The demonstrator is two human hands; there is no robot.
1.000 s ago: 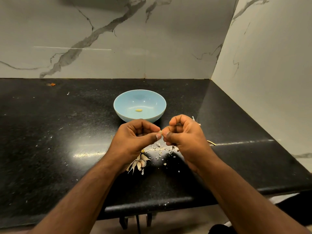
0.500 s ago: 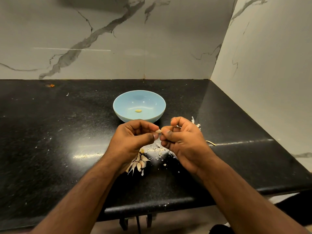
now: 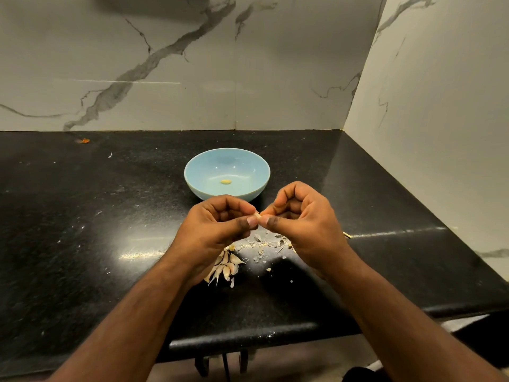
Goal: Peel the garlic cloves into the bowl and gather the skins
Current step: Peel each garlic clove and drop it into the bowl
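- A small pale garlic clove (image 3: 257, 215) is pinched between the left hand (image 3: 220, 230) and right hand (image 3: 300, 221); peeling is judged underway.
- Next, stripped skin should be dropped, the clove carried to the light-blue ceramic bowl (image 3: 192, 175).

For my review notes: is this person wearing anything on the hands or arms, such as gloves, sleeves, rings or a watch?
Nothing visible. The left hand and right hand are bare, with no gloves and no rings that show. Both forearms are uncovered right down to the bottom of the frame, with no sleeves, watch or bands in view.
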